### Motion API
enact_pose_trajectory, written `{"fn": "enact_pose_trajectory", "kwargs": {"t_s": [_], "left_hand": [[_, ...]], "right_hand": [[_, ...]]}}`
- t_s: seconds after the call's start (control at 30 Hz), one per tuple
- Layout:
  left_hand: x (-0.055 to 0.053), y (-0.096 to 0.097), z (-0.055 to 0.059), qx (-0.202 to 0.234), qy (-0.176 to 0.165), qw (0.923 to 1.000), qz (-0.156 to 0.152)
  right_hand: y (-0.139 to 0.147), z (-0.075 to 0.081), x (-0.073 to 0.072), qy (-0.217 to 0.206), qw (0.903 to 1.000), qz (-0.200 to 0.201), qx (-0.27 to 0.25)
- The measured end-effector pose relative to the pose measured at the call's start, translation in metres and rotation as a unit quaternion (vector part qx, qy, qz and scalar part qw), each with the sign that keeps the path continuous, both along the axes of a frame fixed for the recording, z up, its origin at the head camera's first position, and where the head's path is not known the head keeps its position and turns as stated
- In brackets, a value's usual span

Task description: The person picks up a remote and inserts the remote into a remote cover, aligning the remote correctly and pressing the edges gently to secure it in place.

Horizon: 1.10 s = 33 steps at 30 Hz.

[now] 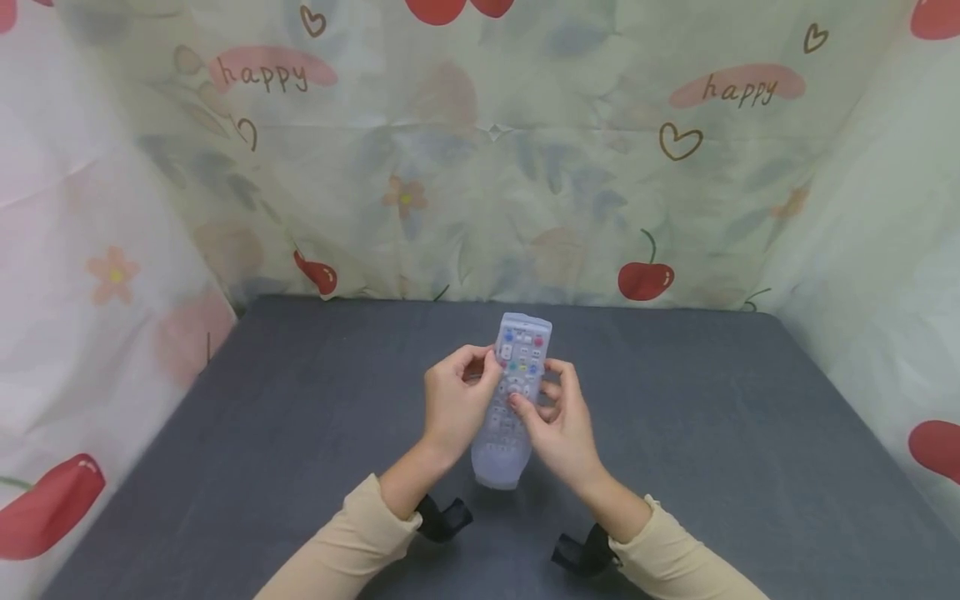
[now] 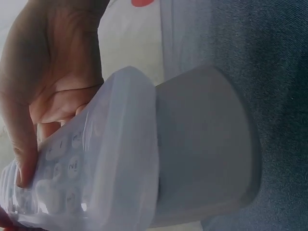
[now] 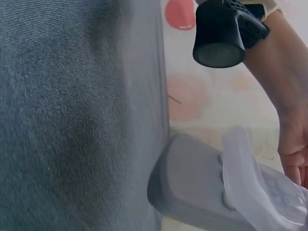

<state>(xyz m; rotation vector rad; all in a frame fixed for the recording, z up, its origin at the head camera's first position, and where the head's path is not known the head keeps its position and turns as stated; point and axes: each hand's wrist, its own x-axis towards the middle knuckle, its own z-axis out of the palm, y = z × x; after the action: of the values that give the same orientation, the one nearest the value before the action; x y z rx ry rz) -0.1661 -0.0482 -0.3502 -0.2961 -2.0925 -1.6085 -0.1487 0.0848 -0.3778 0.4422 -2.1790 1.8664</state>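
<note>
Above the dark counter (image 1: 300, 400): grey remote control (image 2: 207, 149), held up at a slant, its button side facing the head camera.
Clear cover (image 1: 504, 425): sleeved round the remote; a bare grey end juts past its edge in both wrist views.
Left grip (image 1: 457, 404): thumb and fingers clamped on the covered remote's upper left edge.
Right grip (image 1: 561, 425): clamped too, thumb over the buttons, fingers at the right edge.
Cuffs: beige sleeves (image 1: 341, 546), black wrist cameras (image 1: 448, 520) just beside.
Backdrop (image 1: 487, 217): pale curtain, cherries, hearts, "happy".

Curtained booth (image 1: 847, 250): cherry-print sheets (image 1: 495, 233) behind and beside a dark table (image 1: 315, 400).
</note>
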Motion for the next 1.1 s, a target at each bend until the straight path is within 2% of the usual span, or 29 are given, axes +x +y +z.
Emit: {"fn": "enact_pose_trajectory", "kwargs": {"t_s": [0.27,0.43,0.57,0.7,0.9,1.0,1.1], "left_hand": [[0.001,0.002,0.005,-0.004,0.026,0.9997,-0.006],[0.002,0.003,0.005,0.000,0.015,0.9999,-0.007],[0.002,0.003,0.003,0.007,0.001,0.9999,-0.013],[0.001,0.000,0.002,0.011,-0.014,0.9992,-0.035],[0.000,-0.006,0.005,-0.004,-0.075,0.9939,-0.081],[-0.002,-0.007,0.006,-0.011,-0.114,0.9886,-0.098],[-0.005,-0.009,0.006,0.000,-0.148,0.9825,-0.113]], "right_hand": [[-0.005,0.000,-0.001,0.006,0.9989,-0.032,-0.034],[-0.004,0.004,0.000,0.002,0.9985,-0.039,-0.038],[-0.002,0.007,0.000,-0.007,0.9989,-0.031,-0.035],[0.002,0.007,-0.001,-0.015,0.9993,-0.012,-0.031],[0.009,0.008,-0.003,-0.035,0.9990,0.023,-0.015],[0.012,0.010,-0.004,-0.048,0.9982,0.037,0.000],[0.014,0.011,-0.004,-0.061,0.9967,0.050,0.017]]}}
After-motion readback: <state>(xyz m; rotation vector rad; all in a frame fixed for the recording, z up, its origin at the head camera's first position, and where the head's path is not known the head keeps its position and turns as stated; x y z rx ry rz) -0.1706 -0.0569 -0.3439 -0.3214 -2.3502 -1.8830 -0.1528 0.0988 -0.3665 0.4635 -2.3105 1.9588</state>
